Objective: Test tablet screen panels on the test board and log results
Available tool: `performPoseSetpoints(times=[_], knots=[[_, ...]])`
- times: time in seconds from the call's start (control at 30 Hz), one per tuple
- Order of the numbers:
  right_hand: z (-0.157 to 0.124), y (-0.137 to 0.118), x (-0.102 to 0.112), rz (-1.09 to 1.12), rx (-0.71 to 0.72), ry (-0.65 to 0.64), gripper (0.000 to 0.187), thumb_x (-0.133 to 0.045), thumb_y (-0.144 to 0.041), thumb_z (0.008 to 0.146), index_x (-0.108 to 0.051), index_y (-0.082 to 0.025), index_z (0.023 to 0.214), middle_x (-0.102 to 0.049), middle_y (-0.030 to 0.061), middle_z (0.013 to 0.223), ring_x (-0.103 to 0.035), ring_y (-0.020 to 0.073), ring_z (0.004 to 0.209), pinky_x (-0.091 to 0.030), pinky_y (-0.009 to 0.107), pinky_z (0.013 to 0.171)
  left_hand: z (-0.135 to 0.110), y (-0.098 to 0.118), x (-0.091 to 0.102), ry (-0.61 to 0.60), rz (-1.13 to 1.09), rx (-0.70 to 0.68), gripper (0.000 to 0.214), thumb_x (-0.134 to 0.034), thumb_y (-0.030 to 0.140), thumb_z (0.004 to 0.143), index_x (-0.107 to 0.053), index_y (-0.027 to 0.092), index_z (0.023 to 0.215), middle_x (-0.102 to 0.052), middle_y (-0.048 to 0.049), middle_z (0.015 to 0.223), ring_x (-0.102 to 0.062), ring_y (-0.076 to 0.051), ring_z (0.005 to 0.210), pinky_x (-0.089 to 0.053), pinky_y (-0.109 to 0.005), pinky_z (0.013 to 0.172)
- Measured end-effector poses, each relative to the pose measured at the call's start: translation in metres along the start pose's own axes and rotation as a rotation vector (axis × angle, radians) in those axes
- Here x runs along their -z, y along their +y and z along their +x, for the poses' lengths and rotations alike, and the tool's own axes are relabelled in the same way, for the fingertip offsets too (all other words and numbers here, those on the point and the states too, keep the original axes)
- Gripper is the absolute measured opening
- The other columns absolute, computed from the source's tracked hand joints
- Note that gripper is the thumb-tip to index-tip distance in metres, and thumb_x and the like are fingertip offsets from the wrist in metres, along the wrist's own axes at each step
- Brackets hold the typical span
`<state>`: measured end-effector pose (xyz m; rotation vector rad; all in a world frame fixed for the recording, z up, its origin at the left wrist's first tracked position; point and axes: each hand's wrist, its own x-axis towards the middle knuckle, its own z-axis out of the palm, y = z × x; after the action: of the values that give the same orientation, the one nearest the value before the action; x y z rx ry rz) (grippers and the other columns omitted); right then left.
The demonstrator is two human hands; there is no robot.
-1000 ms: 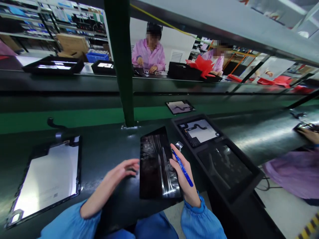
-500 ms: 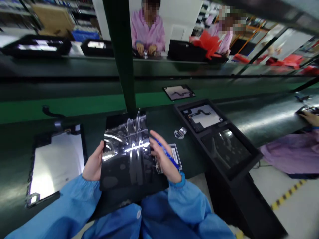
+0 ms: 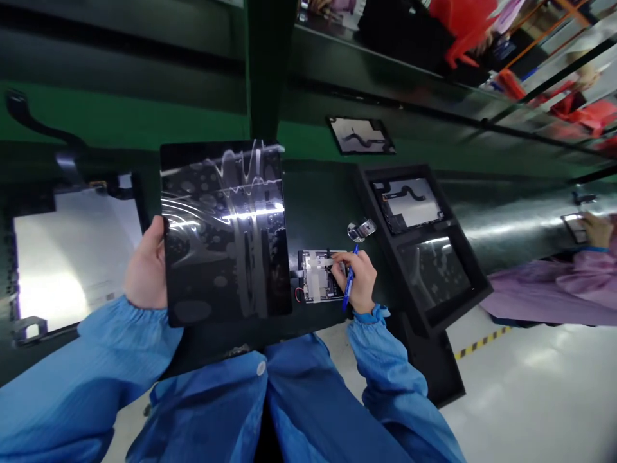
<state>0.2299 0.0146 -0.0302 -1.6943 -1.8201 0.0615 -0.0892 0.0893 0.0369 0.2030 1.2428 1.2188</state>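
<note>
My left hand [image 3: 147, 270] grips the left edge of a black tablet screen [image 3: 224, 257], its thumb along the side. Wrinkled clear film with bubbles covers the glossy face, which is tilted up toward me. A blue pen [image 3: 349, 289] is tucked in my right hand [image 3: 359, 276]. The fingertips of that hand are pinched together at the right part of a circuit board [image 3: 315, 280], touching it near a strip of pale tape. The board lies right beside the screen, with a red wire at its lower left. Whether the fingertips pinch anything is hidden.
At left lies a panel with a white back [image 3: 72, 251] and a flex cable. A black two-pocket tray [image 3: 424, 241] holds two panels on the right. Crumpled clear film [image 3: 361, 229] lies before it; another panel [image 3: 362, 136] lies behind. A green post [image 3: 270, 71] rises ahead. A co-worker's hand [image 3: 596, 229] is far right.
My right hand has left the screen's right edge and moved right and down to the circuit board, now uncovered. My left hand still holds the screen, now facing me more squarely. The view tilted down.
</note>
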Motion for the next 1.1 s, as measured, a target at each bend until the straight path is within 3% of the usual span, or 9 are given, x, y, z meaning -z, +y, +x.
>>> performPoseSetpoints(times=[0.17, 0.4, 0.5, 0.57, 0.6, 0.67, 0.77, 0.97, 1.1], knots=[[0.004, -0.003, 0.001, 0.027, 0.008, -0.037, 0.013, -0.053, -0.019, 0.092, -0.062, -0.024, 0.085, -0.074, 0.0027, 0.093, -0.061, 0.0187, 0.079, -0.053, 0.033, 0.072, 0.001, -0.004, 0.000, 0.017, 0.006, 0.011, 0.045, -0.049, 0.040, 0.099, -0.058, 0.009, 0.130, -0.077, -0.0021, 0.102, -0.069, -0.026, 0.107, -0.058, -0.036, 0.094], [0.007, -0.002, 0.003, -0.024, 0.035, -0.040, 0.011, -0.055, -0.022, 0.091, -0.066, -0.024, 0.088, -0.072, 0.0022, 0.082, -0.062, 0.0187, 0.072, -0.053, 0.033, 0.068, -0.005, -0.005, -0.006, -0.097, -0.134, 0.204, 0.046, -0.043, 0.044, 0.100, -0.064, 0.011, 0.123, -0.077, -0.0062, 0.100, -0.070, -0.029, 0.106, -0.059, -0.038, 0.092], [0.014, -0.028, 0.004, 0.099, -0.040, 0.148, 0.006, -0.059, -0.024, 0.091, -0.065, -0.024, 0.091, -0.073, 0.0032, 0.088, -0.067, 0.0200, 0.078, -0.055, 0.036, 0.075, -0.004, -0.009, -0.007, -0.112, -0.150, 0.218, 0.046, -0.034, 0.039, 0.103, -0.067, 0.011, 0.118, -0.078, -0.0071, 0.093, -0.071, -0.027, 0.105, -0.059, -0.037, 0.091], [0.019, -0.057, 0.003, 0.283, -0.118, 0.173, 0.020, -0.061, -0.028, 0.092, -0.063, -0.023, 0.111, -0.073, 0.0066, 0.108, -0.069, 0.0230, 0.097, -0.056, 0.041, 0.090, -0.002, -0.014, -0.007, -0.115, -0.141, 0.187, 0.048, -0.032, 0.039, 0.102, -0.069, 0.010, 0.114, -0.077, -0.0082, 0.088, -0.072, -0.027, 0.103, -0.059, -0.037, 0.091], [0.021, -0.073, 0.002, 0.384, -0.137, 0.108, 0.036, -0.062, -0.030, 0.092, -0.056, -0.024, 0.127, -0.067, 0.0090, 0.125, -0.065, 0.0250, 0.113, -0.053, 0.044, 0.099, -0.001, -0.016, -0.007, -0.127, -0.136, 0.175, 0.048, -0.032, 0.039, 0.102, -0.070, 0.010, 0.112, -0.077, -0.0083, 0.087, -0.072, -0.027, 0.104, -0.059, -0.038, 0.092], [0.025, -0.098, -0.002, 0.535, -0.126, -0.087, 0.072, -0.065, -0.035, 0.091, -0.028, -0.027, 0.153, -0.044, 0.0104, 0.154, -0.044, 0.0271, 0.141, -0.040, 0.048, 0.116, 0.001, -0.022, -0.004, -0.170, -0.142, 0.151, 0.045, -0.036, 0.039, 0.101, -0.070, 0.012, 0.110, -0.077, -0.0079, 0.088, -0.071, -0.028, 0.105, -0.058, -0.039, 0.094], [0.029, -0.118, -0.009, 0.620, -0.111, -0.241, 0.092, -0.062, -0.038, 0.093, 0.001, -0.029, 0.159, -0.020, 0.0063, 0.166, -0.019, 0.0252, 0.153, -0.024, 0.050, 0.125, 0.003, -0.027, 0.000, -0.255, -0.158, 0.131, 0.041, -0.042, 0.040, 0.099, -0.069, 0.015, 0.115, -0.077, -0.0082, 0.098, -0.069, -0.029, 0.109, -0.055, -0.044, 0.098], [0.024, -0.124, -0.022, 0.582, -0.155, -0.106, 0.069, -0.038, -0.029, 0.101, 0.001, -0.031, 0.159, -0.026, 0.0030, 0.163, -0.019, 0.0239, 0.153, -0.024, 0.056, 0.125, -0.001, -0.030, 0.000, -0.294, -0.209, 0.195, 0.045, -0.039, 0.043, 0.099, -0.067, 0.016, 0.121, -0.075, -0.0094, 0.109, -0.065, -0.031, 0.118, -0.051, -0.049, 0.103], [0.023, -0.129, -0.027, 0.466, -0.209, -0.043, 0.088, -0.064, -0.037, 0.091, -0.009, -0.031, 0.159, -0.026, 0.0058, 0.163, -0.019, 0.0312, 0.153, -0.022, 0.060, 0.124, -0.003, -0.030, -0.003, -0.293, -0.194, 0.181, 0.045, -0.039, 0.044, 0.099, -0.067, 0.016, 0.120, -0.075, -0.0089, 0.111, -0.063, -0.031, 0.120, -0.050, -0.049, 0.105]])
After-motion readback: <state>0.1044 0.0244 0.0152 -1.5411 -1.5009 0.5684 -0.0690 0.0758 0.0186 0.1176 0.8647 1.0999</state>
